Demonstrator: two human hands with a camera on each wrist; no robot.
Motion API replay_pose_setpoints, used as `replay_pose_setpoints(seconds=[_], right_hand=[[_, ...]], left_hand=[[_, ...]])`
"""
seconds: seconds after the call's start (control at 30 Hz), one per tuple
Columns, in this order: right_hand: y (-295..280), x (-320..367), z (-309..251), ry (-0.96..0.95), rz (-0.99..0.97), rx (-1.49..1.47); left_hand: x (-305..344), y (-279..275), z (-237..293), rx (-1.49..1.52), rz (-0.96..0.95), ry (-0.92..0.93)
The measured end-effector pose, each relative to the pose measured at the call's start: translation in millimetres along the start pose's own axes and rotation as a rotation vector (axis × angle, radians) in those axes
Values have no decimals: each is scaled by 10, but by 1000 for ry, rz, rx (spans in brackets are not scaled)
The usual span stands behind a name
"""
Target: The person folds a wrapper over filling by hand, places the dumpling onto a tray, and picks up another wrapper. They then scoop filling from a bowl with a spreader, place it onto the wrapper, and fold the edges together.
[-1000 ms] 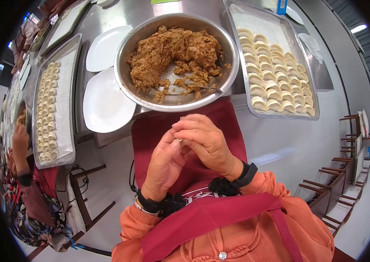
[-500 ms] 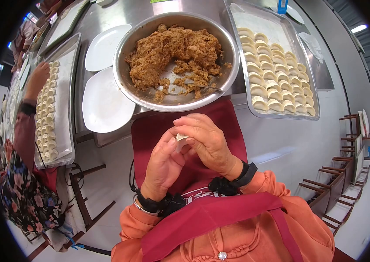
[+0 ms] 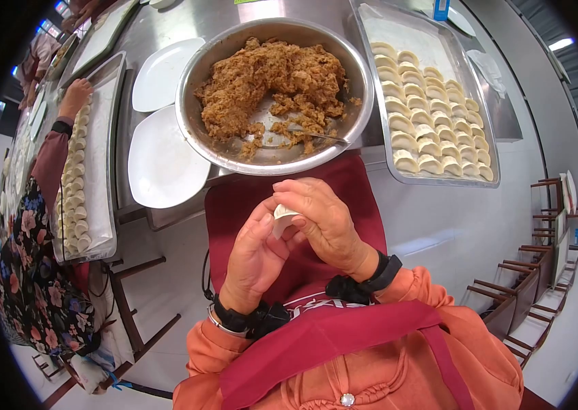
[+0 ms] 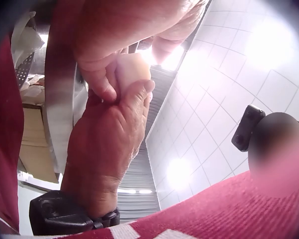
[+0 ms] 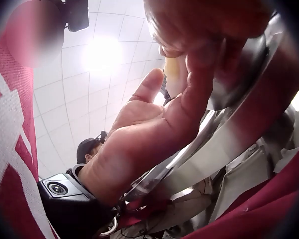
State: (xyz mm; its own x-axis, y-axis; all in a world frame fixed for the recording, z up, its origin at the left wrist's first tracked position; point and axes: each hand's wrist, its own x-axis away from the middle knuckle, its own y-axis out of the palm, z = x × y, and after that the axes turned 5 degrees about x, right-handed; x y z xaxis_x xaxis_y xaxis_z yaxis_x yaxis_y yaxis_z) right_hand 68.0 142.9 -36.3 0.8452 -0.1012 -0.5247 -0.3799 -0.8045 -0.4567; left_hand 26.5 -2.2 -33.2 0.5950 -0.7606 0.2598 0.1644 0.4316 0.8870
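Over the dark red apron, both hands meet fingertip to fingertip around a small pale dumpling (image 3: 284, 213). My left hand (image 3: 251, 254) pinches it from the left, thumb pointing up. From the right, my right hand (image 3: 328, 225) pinches its edge, fingers arched across the top. In the left wrist view the dumpling (image 4: 132, 69) shows as a smooth white fold beside the thumb; fingers cover the rest. Just beyond the hands stands a steel bowl (image 3: 186, 140) of brown minced filling (image 3: 272, 82), with a metal utensil (image 3: 323, 137) lying in it.
A lined metal tray (image 3: 408, 34) at the right carries rows of dumplings. Two white plates (image 3: 168, 164) sit left of the bowl. Further left is another dumpling tray (image 3: 108, 157), where another person's hand (image 3: 74, 98) reaches in. Chairs (image 3: 521, 294) line the right side.
More of the dumpling's pale wrapper shows between my fingertips, while my hands stay almost in place. At the left, the other person's arm has come over the far dumpling tray.
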Motion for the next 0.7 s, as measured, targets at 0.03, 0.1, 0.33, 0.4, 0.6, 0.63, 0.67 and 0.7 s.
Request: replay_pose_setpoints(seconds=[0.03, 0.1, 0.33, 0.4, 0.6, 0.63, 0.67, 0.7], right_hand=[[2, 2, 2, 1, 0, 0], [10, 7, 6, 9, 8, 7], [35, 21, 20, 41, 16, 8], [42, 28, 50, 25, 3, -7], [44, 26, 50, 49, 3, 2], [44, 22, 38, 51, 3, 2], [46, 16, 19, 63, 5, 1], [46, 14, 9, 74, 7, 1]], left_hand=[[-2, -3, 0, 3, 1, -2], [-5, 4, 1, 0, 7, -1], [-15, -78, -7, 23, -25, -13], [-19, -76, -11, 30, -16, -14], [-28, -80, -15, 40, 17, -17], [-29, -71, -16, 34, 34, -13], [-34, -51, -16, 34, 35, -15], [-38, -21, -15, 16, 50, -13]])
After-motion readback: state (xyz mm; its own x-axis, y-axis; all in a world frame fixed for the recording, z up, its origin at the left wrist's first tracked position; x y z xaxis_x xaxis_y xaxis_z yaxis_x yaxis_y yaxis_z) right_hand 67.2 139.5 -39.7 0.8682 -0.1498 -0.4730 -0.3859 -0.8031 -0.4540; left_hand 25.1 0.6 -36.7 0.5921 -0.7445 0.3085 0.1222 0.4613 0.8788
